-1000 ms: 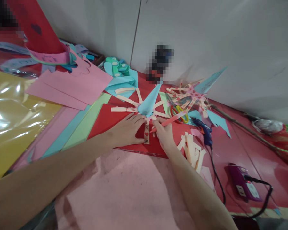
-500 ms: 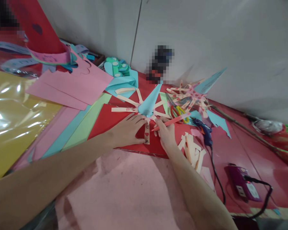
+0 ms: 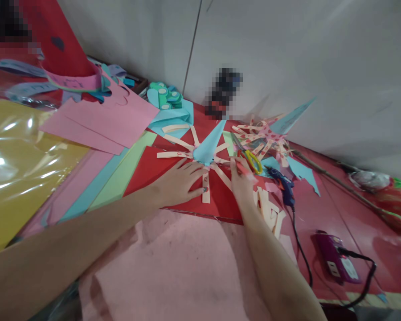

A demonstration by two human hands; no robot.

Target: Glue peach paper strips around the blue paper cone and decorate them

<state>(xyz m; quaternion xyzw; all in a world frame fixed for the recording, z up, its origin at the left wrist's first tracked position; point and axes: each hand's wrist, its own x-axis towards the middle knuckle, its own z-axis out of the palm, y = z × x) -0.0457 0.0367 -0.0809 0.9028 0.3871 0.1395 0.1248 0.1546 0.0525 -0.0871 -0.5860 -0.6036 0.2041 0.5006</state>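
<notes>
A light-blue paper cone (image 3: 207,149) with cream paper strips fanned round its base lies on red paper (image 3: 147,171). My left hand (image 3: 180,183) rests flat beside it, fingers spread, thumb touching the front strip (image 3: 206,189), which carries small red marks. Another strip, on the left, bears red letters. My right hand (image 3: 241,183) is closed round a pinkish-red marker (image 3: 244,169), blurred by motion, close to the strips on the cone's right side. Its fingertips partly cover those strips.
At right lie yellow-handled scissors (image 3: 253,160), a blue hot glue gun (image 3: 282,183), loose cream strips (image 3: 270,211) and a purple power socket (image 3: 337,258). A second cone with heart-marked strips (image 3: 274,133) stands by the wall. Pink sheets (image 3: 100,120) and a yellow sheet (image 3: 26,165) lie left.
My right hand has moved right with the marker, away from the front strip to the right-hand strips. My left hand stays in place, its thumb shifted slightly up. The view has tilted a little.
</notes>
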